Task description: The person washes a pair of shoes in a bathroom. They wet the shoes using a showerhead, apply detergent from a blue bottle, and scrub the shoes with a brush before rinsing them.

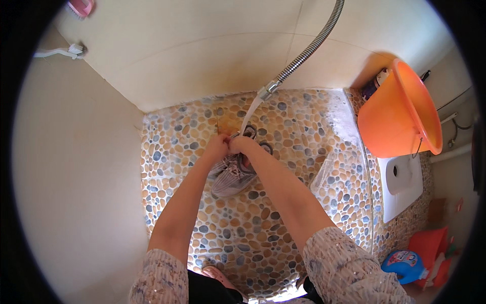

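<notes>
A pair of knit sneakers in greyish pink stands on the pebble-patterned floor. The nearer, right-hand sneaker shows its toe and laces. Partly behind it is the other sneaker, mostly covered by my hands. My left hand and my right hand meet there, fingers curled in on its upper; the fingertips are hidden. Water pours from a flexible metal hose just beside my right hand, onto the covered sneaker.
An orange bucket stands at the right by a white squat toilet. Foam lies near the raised ledge. A blue detergent bottle and a red dustpan are at lower right. Walls bound the left and far sides.
</notes>
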### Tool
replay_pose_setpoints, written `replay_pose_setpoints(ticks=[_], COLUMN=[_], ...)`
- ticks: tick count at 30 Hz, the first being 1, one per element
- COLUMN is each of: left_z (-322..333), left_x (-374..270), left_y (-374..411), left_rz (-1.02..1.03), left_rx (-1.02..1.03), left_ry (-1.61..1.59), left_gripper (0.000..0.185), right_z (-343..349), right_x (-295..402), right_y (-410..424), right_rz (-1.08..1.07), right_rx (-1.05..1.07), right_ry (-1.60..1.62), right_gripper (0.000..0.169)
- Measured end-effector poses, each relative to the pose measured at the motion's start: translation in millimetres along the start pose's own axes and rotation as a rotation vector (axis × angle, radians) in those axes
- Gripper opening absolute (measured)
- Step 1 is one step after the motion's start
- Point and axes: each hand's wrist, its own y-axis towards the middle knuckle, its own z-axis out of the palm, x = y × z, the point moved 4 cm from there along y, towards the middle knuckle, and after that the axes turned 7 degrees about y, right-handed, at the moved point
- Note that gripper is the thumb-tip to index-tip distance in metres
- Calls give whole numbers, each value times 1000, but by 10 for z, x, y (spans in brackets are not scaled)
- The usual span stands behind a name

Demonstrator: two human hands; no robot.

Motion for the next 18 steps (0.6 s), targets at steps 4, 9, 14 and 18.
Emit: replay_pose_setpoints(ticks=[4, 9, 14, 18], left_z=[-33, 20, 20, 65], left_x=[51, -18, -190, 117], left_y=[-150, -155, -238, -140], left_rz=[10, -12, -72, -7], left_rx=[47, 54, 231, 312], left_ry=[3, 99, -230, -249], left_gripper=[25, 31, 38, 44], right_z=[-150, -20, 110, -33], right_x=[166, -118, -375, 34], right_y=[-149, 428, 611, 24], right_rz=[226, -70, 210, 216], right_rx=[127, 106, -17, 140], right_ry=[34, -372, -59, 128], right_gripper=[28, 32, 32, 31])
